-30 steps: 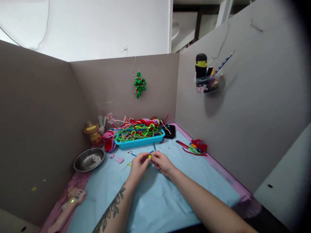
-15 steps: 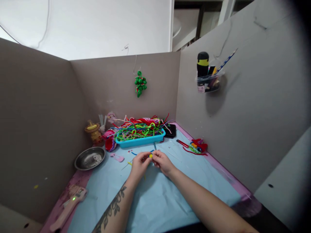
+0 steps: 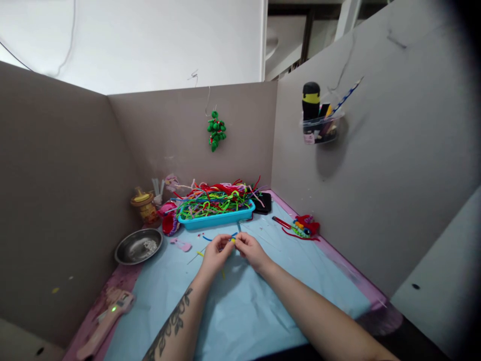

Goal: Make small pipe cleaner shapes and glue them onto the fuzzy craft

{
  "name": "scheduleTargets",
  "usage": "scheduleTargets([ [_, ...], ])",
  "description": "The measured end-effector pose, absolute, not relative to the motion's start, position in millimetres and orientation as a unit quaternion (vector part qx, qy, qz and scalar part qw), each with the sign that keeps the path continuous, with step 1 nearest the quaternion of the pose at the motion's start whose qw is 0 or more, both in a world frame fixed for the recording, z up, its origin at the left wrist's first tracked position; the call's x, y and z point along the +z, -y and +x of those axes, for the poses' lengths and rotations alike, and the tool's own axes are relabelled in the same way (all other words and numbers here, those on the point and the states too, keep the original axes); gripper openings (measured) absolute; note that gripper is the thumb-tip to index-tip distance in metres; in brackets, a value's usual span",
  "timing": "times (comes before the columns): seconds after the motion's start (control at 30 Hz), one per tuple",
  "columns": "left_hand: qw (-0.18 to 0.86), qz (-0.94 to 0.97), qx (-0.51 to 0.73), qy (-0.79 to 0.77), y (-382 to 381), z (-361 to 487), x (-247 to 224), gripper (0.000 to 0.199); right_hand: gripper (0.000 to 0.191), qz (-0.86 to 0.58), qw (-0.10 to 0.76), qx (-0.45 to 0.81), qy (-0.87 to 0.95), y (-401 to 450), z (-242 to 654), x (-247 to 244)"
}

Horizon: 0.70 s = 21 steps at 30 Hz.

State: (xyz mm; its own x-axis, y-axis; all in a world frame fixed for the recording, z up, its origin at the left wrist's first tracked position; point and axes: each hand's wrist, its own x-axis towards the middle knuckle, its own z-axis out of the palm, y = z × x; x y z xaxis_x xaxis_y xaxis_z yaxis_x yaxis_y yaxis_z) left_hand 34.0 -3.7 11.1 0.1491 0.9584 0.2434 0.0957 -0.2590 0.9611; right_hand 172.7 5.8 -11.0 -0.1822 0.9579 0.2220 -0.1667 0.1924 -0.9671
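In the head view, the left hand (image 3: pixel 216 254) and the right hand (image 3: pixel 252 250) meet over the middle of the blue-covered counter (image 3: pixel 248 311), each with thumb and fingers pinched on a small yellow piece (image 3: pixel 233 240) held between their fingertips; most of it is hidden by the fingers. A short blue strip (image 3: pixel 207 238) lies just beyond the left hand, and a yellow strip (image 3: pixel 200 254) lies beside that hand. Behind the hands, a light-blue tray (image 3: pixel 216 220) is heaped with fuzzy stems (image 3: pixel 221 198) in green, red, pink and purple, with a black object (image 3: pixel 264 203) next to its right end. To the left of the hands lie a pink clip-shaped piece (image 3: pixel 182 245) and a metal bowl (image 3: pixel 130 250) holding small pale bits; nearer the front is a pink glue gun (image 3: pixel 107 323) with a green light. On the right, a red-handled tool (image 3: pixel 281 222) lies next to a colorful fuzzy figure (image 3: pixel 306 226). A green ornament (image 3: pixel 216 132) hangs on the back panel.
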Motion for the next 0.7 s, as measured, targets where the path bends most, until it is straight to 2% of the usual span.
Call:
scheduleTargets([
  [0.2,0.473,0.608,0.469,-0.432,0,27,11,0.032,0.022,-0.352,0.508,0.445,0.648,-3,175,-9],
  [0.4,0.451,0.625,0.460,-0.442,-4,21,6,0.029,0.018,-0.373,0.490,0.409,0.674,-3,174,-9],
  [0.53,0.472,0.589,0.482,-0.444,-5,24,3,0.030,0.016,-0.359,0.509,0.440,0.646,-5,171,-12],
  [0.7,0.564,0.477,0.547,-0.394,-3,33,3,0.034,0.018,-0.350,0.537,0.477,0.602,-5,166,-12],
])
